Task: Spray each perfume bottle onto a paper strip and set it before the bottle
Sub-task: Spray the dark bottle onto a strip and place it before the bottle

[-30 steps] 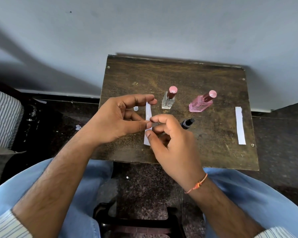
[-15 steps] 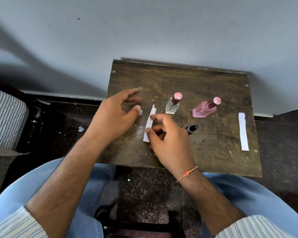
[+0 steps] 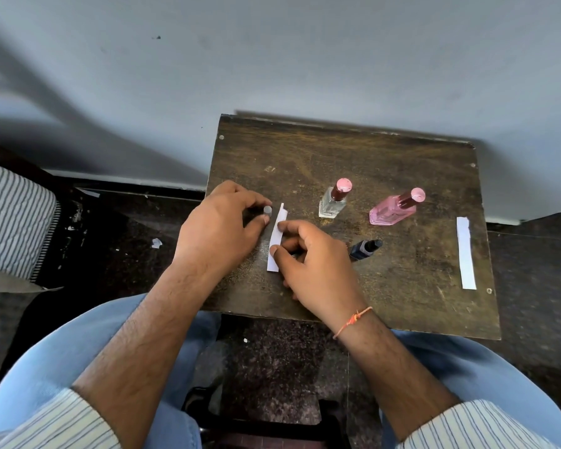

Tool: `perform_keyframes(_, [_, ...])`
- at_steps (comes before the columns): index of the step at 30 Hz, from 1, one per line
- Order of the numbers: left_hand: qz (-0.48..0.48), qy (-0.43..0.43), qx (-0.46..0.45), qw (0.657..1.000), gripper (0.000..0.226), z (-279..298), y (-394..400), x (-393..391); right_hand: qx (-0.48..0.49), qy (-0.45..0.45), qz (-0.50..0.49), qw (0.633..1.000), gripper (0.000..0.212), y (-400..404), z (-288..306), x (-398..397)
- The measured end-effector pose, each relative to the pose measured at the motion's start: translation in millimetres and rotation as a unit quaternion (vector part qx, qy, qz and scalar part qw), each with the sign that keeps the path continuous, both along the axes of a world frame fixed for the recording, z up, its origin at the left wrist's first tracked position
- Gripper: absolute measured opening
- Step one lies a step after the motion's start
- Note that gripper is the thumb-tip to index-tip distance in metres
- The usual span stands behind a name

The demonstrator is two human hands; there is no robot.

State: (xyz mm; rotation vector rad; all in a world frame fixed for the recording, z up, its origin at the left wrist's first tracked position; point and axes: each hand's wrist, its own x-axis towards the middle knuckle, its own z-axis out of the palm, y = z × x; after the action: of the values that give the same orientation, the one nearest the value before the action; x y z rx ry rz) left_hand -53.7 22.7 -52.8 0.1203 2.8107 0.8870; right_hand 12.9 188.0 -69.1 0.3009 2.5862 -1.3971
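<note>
On the small wooden table [image 3: 402,157], my left hand [image 3: 217,231] curls its thumb and fingers round a small grey cap [image 3: 267,210] near the left edge. Just right of it lies a white paper strip [image 3: 277,234]. My right hand [image 3: 314,267] pinches this strip between forefinger and thumb. A dark bottle [image 3: 365,248] pokes out from behind my right hand, its base hidden. Further back stand a clear bottle with a pink cap [image 3: 332,202] and a pink bottle [image 3: 392,210]. A second paper strip [image 3: 465,254] lies near the right edge.
A pale wall rises right behind the table. My knees in blue trousers sit under the near edge, with a dark stool between them. Striped cloth lies at the far left over a dark floor with paper scraps.
My left hand let go of the strip, moved left and closed round the small grey cap. My right hand lowered the strip onto the table and still pinches it.
</note>
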Motion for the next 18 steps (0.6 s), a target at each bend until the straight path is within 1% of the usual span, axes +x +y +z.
perform_keyframes(6, [0.027,0.048,0.001,0.998,0.019,0,-2,-2,0.008,-0.001,0.023,1.0,0.033,2,1,-6])
perform_keyframes(18, [0.026,0.051,0.023,0.998,0.014,-1,-3,-2,0.056,0.003,0.066,0.996,0.034,6,5,-14])
